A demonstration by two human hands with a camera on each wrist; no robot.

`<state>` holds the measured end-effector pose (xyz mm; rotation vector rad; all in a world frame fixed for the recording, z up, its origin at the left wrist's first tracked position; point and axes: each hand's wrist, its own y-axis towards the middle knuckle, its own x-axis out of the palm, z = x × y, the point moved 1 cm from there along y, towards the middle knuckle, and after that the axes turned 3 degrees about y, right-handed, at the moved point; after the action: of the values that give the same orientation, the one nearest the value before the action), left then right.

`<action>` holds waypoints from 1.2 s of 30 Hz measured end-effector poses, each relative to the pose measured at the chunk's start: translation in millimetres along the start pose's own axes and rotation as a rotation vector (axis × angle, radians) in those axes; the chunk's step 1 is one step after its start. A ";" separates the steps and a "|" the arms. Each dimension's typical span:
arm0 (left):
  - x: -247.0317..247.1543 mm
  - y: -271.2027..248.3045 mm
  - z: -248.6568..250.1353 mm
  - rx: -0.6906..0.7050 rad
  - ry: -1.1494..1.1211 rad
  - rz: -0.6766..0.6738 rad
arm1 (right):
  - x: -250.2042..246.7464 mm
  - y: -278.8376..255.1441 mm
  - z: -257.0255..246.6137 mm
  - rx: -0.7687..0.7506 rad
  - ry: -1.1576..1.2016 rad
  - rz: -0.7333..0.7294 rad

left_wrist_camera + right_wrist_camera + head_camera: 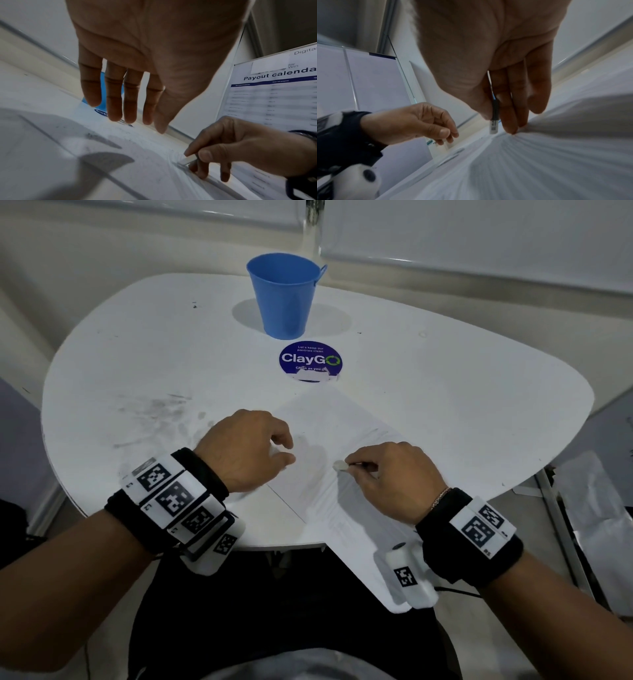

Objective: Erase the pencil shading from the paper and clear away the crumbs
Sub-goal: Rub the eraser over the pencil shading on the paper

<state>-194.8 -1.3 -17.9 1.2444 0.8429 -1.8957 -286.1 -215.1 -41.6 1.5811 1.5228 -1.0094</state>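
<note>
A white sheet of paper lies diagonally on the white table, its near corner hanging over the edge. Grey pencil shading shows on it in the left wrist view, with fine dark specks beside it. My right hand pinches a small white eraser and presses it on the paper, which wrinkles at the tip. The eraser has a dark sleeve. My left hand is over the paper's left part, fingers relaxed and holding nothing. Whether it touches the sheet is unclear.
A blue bucket stands at the back of the table, with a round ClayGo sticker in front of it. Grey smudges mark the table's left side. A payout calendar poster hangs on the wall to the right.
</note>
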 end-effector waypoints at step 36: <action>31.4 -0.4 15.8 0.080 0.235 -0.199 | 26.2 -6.8 -24.1 -0.052 0.166 -0.208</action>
<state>-211.7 -20.4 -42.0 1.5009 1.0562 -1.9798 -291.4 -181.6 -54.3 1.5249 1.8429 -0.9608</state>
